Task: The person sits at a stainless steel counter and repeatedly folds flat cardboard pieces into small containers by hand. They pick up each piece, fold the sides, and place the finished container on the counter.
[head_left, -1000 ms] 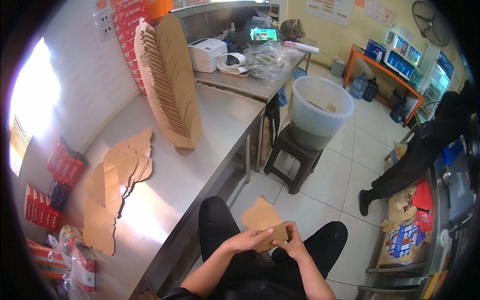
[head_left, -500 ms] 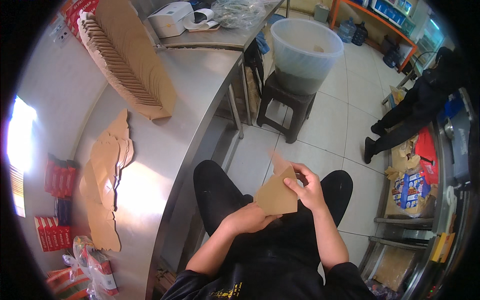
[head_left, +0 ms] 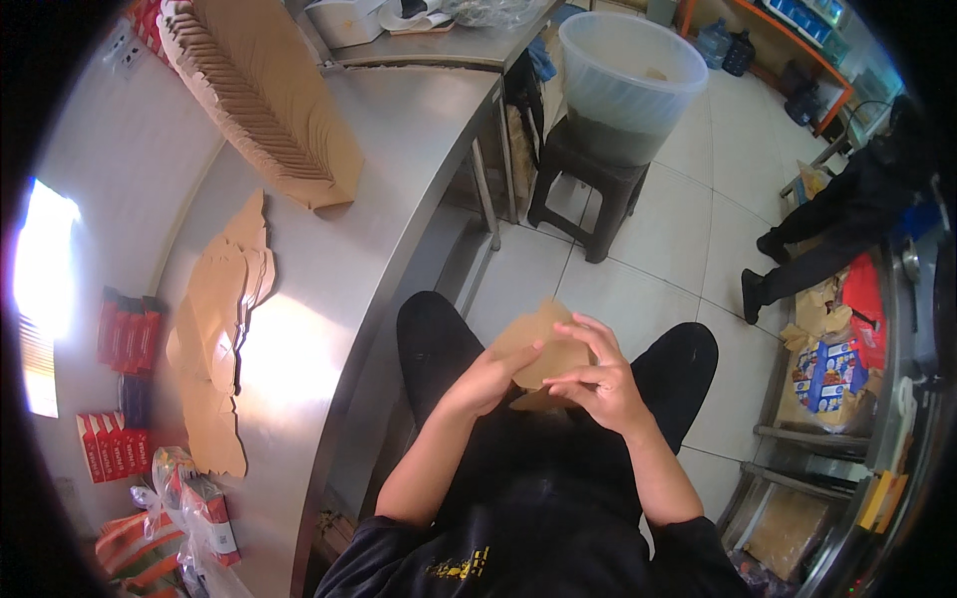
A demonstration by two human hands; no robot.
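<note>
Both hands have a grip on one brown cardboard piece (head_left: 533, 349), held over the lap: left hand (head_left: 488, 377) pinching its left edge, right hand (head_left: 598, 384) with fingers spread across the front. More flat cardboard cutouts (head_left: 214, 329) lie on the steel desk (head_left: 399, 149) to the left, beside a tall leaning stack (head_left: 269, 95).

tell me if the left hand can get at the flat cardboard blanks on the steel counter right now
Probably not at once: the left hand is holding the brown cardboard piece with the right hand. The flat blanks lie uncovered to its left.
</note>
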